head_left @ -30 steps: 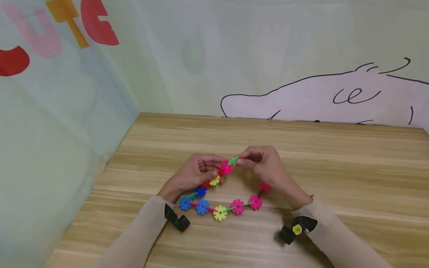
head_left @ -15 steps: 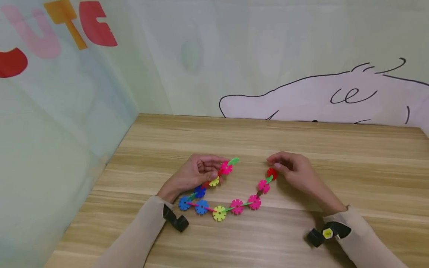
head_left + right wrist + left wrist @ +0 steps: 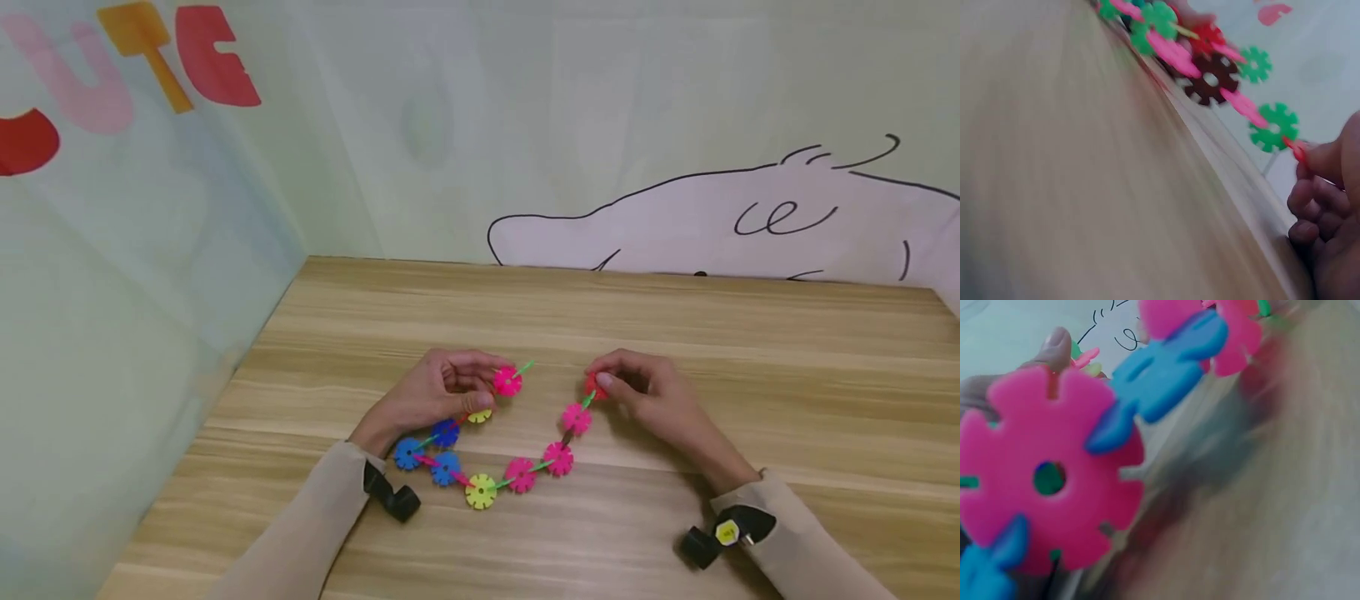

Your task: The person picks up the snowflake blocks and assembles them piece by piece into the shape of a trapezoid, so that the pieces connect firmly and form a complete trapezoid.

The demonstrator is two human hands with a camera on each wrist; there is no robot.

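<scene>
A chain of notched, flower-shaped plastic discs, linked edge to edge, forms an open loop between the hands; a yellow disc (image 3: 481, 492) marks its near side. My left hand (image 3: 427, 392) grips the chain's left arm between thumb and fingers, hiding some links. Beyond its fingertips a pink disc (image 3: 507, 382) and a green end disc (image 3: 525, 367) stick out. At the other end, my right hand (image 3: 660, 396) pinches a red disc (image 3: 595, 387), seen edge-on in the right wrist view, joined to a green disc (image 3: 1274, 127). The two chain ends are apart.
A wood-grain table (image 3: 675, 325) lies under both arms. Behind it rises a pale wall (image 3: 420, 183) with a line drawing, and a side wall with coloured letters stands at left. Each sleeve carries a black wrist camera (image 3: 402, 503).
My right hand let go of the green disc at the left end, moved right, and then took the red disc at the other end. That end has since shifted slightly left.
</scene>
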